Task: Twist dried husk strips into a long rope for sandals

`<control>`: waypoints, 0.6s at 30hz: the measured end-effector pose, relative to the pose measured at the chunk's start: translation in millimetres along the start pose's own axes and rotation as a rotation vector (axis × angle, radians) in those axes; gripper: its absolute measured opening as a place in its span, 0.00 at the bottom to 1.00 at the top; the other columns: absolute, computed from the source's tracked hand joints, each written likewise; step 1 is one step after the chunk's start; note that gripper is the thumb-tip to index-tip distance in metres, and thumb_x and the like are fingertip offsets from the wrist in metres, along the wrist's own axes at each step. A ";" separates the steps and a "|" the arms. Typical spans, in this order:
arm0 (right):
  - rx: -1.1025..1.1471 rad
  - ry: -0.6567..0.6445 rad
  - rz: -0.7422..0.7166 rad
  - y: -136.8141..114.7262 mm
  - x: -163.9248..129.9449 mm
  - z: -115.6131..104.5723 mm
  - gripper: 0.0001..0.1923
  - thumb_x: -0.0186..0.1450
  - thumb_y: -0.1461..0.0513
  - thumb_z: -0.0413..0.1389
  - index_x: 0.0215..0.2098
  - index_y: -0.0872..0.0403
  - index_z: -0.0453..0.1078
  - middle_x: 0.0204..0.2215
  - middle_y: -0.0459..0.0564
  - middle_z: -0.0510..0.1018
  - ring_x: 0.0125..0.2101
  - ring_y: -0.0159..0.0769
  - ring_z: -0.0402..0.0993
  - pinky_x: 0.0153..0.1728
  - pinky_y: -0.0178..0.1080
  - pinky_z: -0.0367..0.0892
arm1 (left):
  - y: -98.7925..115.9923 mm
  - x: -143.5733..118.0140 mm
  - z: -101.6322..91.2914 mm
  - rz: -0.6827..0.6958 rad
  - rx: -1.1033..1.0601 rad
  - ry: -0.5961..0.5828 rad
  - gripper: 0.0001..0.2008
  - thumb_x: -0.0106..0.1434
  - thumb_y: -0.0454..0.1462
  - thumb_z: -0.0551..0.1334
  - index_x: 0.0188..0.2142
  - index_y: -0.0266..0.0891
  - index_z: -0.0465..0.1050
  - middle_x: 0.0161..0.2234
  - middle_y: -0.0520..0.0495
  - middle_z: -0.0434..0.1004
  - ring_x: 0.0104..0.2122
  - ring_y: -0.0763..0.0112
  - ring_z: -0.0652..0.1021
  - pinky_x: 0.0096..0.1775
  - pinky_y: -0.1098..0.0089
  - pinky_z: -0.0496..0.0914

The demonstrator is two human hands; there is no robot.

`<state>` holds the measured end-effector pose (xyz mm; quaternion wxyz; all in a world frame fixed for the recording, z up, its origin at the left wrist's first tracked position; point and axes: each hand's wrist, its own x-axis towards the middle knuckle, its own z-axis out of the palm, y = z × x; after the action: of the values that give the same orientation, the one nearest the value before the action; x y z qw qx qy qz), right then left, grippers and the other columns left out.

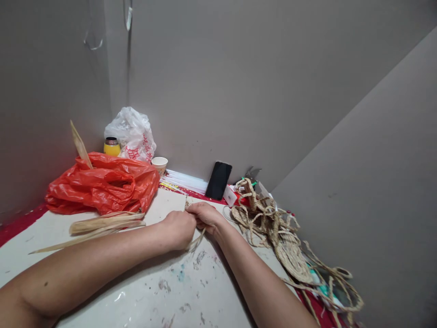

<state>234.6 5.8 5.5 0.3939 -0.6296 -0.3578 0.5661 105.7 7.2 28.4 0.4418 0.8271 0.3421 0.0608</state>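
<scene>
My left hand point(180, 229) is closed in a fist over the table, its knuckles against my right hand point(207, 216). Between them they grip a pale dried husk strip point(197, 241), whose loose end hangs out below the fingers. A small braided bit shows above the right thumb; most of the strip is hidden by the hands. Left of my left hand, several long dried husk leaves point(102, 224) lie beside a red plastic bag point(102, 182). To the right of my right hand is a tangled heap of braided husk cord point(290, 255), partly coiled into a flat oval.
A black phone point(219, 180) leans against the grey wall point(239, 82). Behind the red bag stand a yellow jar point(112, 147), a white plastic bag point(131, 130) and a paper cup point(159, 165). Pruning shears point(252, 173) lie by the cord. Paint stains mark the white tabletop point(146, 291).
</scene>
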 end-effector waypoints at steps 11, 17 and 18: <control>0.007 -0.146 0.011 0.9 3.5 -7.1 0.09 0.57 0.59 0.53 0.23 0.56 0.62 0.09 0.31 0.49 0.10 0.20 0.37 0.12 0.27 0.36 | -26.0 35.3 -43.4 -0.181 -0.244 0.097 0.06 0.57 0.34 0.51 0.26 0.36 0.65 0.19 0.52 0.68 0.18 0.75 0.68 0.23 0.74 0.62; -0.112 -0.146 -0.037 -2.7 -1.8 -7.3 0.08 0.55 0.59 0.54 0.23 0.55 0.62 0.10 0.32 0.50 0.10 0.20 0.38 0.12 0.28 0.36 | -35.2 40.6 -31.9 -0.221 -0.373 -0.020 0.09 0.56 0.36 0.53 0.21 0.35 0.64 0.14 0.56 0.58 0.11 0.82 0.55 0.16 0.77 0.50; -0.141 -0.135 -0.046 -3.4 -2.8 -7.4 0.08 0.55 0.59 0.54 0.23 0.55 0.63 0.10 0.32 0.50 0.10 0.20 0.39 0.12 0.28 0.36 | -35.7 40.7 -32.2 -0.223 -0.368 -0.011 0.09 0.55 0.36 0.54 0.21 0.35 0.65 0.14 0.57 0.56 0.11 0.82 0.54 0.16 0.76 0.48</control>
<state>241.6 4.0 10.1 0.3364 -0.6078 -0.4366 0.5716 105.4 68.0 12.0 0.5914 0.6897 0.4121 0.0684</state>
